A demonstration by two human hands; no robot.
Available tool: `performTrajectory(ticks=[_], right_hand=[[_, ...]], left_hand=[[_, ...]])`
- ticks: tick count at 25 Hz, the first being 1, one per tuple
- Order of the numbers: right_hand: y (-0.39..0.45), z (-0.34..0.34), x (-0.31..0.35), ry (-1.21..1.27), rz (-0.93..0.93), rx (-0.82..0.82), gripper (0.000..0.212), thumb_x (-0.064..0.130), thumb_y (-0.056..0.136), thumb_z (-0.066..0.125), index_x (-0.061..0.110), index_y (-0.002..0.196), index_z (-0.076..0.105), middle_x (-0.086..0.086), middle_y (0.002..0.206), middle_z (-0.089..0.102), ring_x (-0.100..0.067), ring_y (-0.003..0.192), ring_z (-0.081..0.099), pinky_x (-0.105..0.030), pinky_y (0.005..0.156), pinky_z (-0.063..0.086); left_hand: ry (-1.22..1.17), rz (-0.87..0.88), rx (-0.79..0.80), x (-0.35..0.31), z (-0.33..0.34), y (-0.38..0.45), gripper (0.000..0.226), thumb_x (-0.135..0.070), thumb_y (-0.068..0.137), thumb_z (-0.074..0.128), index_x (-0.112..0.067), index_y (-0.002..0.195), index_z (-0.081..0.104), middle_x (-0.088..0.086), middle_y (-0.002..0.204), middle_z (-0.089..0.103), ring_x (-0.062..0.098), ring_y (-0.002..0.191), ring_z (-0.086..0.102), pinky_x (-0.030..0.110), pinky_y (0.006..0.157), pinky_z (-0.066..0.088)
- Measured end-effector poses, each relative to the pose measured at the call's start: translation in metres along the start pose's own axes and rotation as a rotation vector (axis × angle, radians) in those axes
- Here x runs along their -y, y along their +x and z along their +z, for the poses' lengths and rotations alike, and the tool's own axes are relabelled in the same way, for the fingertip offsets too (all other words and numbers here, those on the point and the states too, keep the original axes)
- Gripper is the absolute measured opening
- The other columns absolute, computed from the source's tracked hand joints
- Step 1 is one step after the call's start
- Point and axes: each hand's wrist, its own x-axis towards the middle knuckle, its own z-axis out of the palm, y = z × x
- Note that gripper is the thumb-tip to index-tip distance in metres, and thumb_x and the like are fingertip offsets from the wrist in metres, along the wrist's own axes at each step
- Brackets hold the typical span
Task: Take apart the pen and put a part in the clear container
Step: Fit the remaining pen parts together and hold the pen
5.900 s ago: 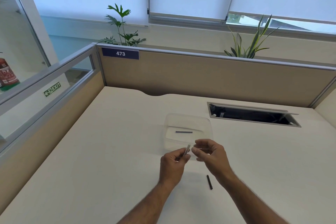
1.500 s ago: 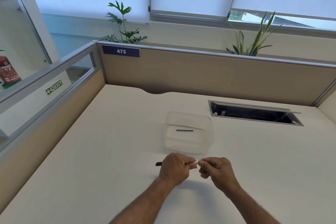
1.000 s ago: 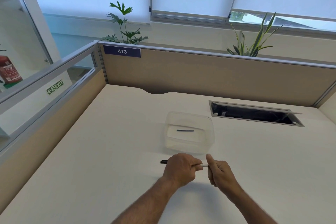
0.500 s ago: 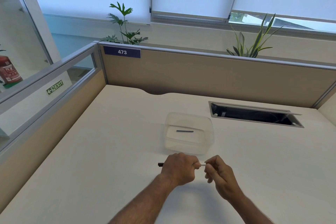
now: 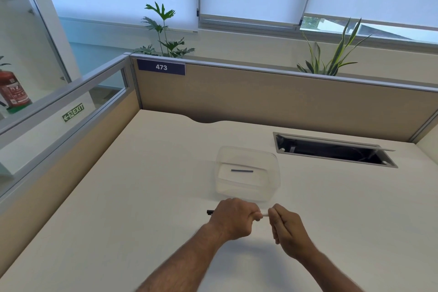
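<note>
My left hand is closed in a fist around a pen, whose dark end sticks out to the left of the fist. The pen's pale right end shows in the small gap between my hands, and my right hand pinches it with fingertips. Just beyond my hands stands the clear container, open-topped. A thin dark pen part lies flat on its bottom.
The desk is pale and enclosed by beige partitions at the back and left. A recessed cable slot with its lid raised lies at the back right. Plants stand behind the back partition.
About six seconds ago my hands held a pale part above the container and a dark piece lay on the desk. Since then both hands grip the pen lower down, the right hand shifting its pinch slightly.
</note>
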Motion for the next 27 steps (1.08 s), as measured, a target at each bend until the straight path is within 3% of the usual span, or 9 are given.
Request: performTrajectory(ticks=[4, 8, 11, 15, 17, 21, 24, 27], right_hand=[[0.001, 0.007, 0.006, 0.102, 0.121, -0.008, 0.052, 0.016, 0.104, 0.046, 0.023, 0.053, 0.044, 0.007, 0.041, 0.041, -0.011, 0.036, 0.035, -0.028, 0.044, 0.030], [-0.001, 0.011, 0.010, 0.311, 0.302, 0.020, 0.060, 0.030, 0.105, 0.042, 0.016, 0.047, 0.039, -0.005, 0.037, 0.035, -0.017, 0.028, 0.031, -0.021, 0.036, 0.027], [0.002, 0.008, 0.010, 0.386, 0.353, 0.051, 0.060, 0.036, 0.105, 0.042, 0.013, 0.049, 0.046, -0.010, 0.039, 0.041, -0.021, 0.030, 0.038, -0.022, 0.035, 0.033], [-0.001, 0.006, 0.005, 0.250, 0.228, 0.028, 0.034, 0.028, 0.105, 0.043, 0.010, 0.078, 0.054, -0.007, 0.049, 0.058, -0.023, 0.043, 0.055, -0.031, 0.042, 0.047], [-0.004, 0.006, 0.003, 0.148, 0.124, -0.002, 0.026, 0.027, 0.101, 0.044, 0.012, 0.080, 0.051, -0.007, 0.051, 0.059, -0.019, 0.045, 0.056, -0.033, 0.045, 0.049], [-0.002, 0.005, -0.003, -0.112, -0.036, -0.095, 0.034, 0.026, 0.102, 0.046, 0.012, 0.072, 0.050, -0.006, 0.054, 0.055, -0.021, 0.049, 0.053, -0.041, 0.050, 0.046], [-0.001, 0.004, 0.000, -0.223, -0.169, -0.133, 0.045, 0.040, 0.098, 0.041, 0.009, 0.066, 0.050, 0.001, 0.053, 0.048, -0.018, 0.047, 0.046, -0.031, 0.048, 0.041], [0.001, 0.004, 0.003, -0.253, -0.193, -0.160, 0.041, 0.032, 0.096, 0.049, 0.012, 0.060, 0.050, 0.013, 0.051, 0.036, -0.005, 0.045, 0.031, -0.019, 0.045, 0.027]], left_hand=[[-0.002, 0.074, -0.102, 0.001, 0.000, 0.001, 0.024, -0.041, 0.093, 0.057, -0.023, 0.090, 0.073, 0.000, 0.074, 0.074, 0.022, 0.063, 0.060, 0.029, 0.057, 0.047], [0.021, 0.107, -0.192, -0.002, -0.002, 0.003, 0.019, -0.042, 0.088, 0.065, -0.027, 0.093, 0.076, -0.001, 0.076, 0.077, 0.022, 0.063, 0.059, 0.025, 0.059, 0.040], [0.063, 0.070, -0.132, -0.002, -0.004, 0.004, 0.025, -0.044, 0.092, 0.058, -0.026, 0.094, 0.075, 0.000, 0.076, 0.075, 0.022, 0.066, 0.060, 0.029, 0.059, 0.048], [0.125, 0.015, -0.048, -0.003, -0.005, 0.003, 0.030, -0.043, 0.096, 0.049, -0.023, 0.091, 0.071, 0.001, 0.078, 0.072, 0.026, 0.067, 0.061, 0.033, 0.061, 0.049], [0.116, 0.009, -0.027, -0.005, -0.004, 0.002, 0.029, -0.041, 0.096, 0.047, -0.023, 0.090, 0.068, 0.001, 0.080, 0.072, 0.027, 0.069, 0.062, 0.034, 0.062, 0.047], [0.019, -0.019, 0.060, -0.006, -0.004, 0.001, 0.026, -0.032, 0.095, 0.046, -0.022, 0.087, 0.069, 0.003, 0.081, 0.073, 0.026, 0.070, 0.062, 0.037, 0.065, 0.053], [-0.029, -0.024, 0.128, -0.006, -0.006, 0.001, 0.025, -0.024, 0.094, 0.047, -0.020, 0.083, 0.069, 0.006, 0.082, 0.073, 0.026, 0.070, 0.062, 0.041, 0.067, 0.057], [-0.037, -0.028, 0.149, -0.003, -0.006, 0.002, 0.025, -0.023, 0.095, 0.049, -0.020, 0.081, 0.069, 0.006, 0.083, 0.073, 0.025, 0.071, 0.062, 0.041, 0.068, 0.057]])
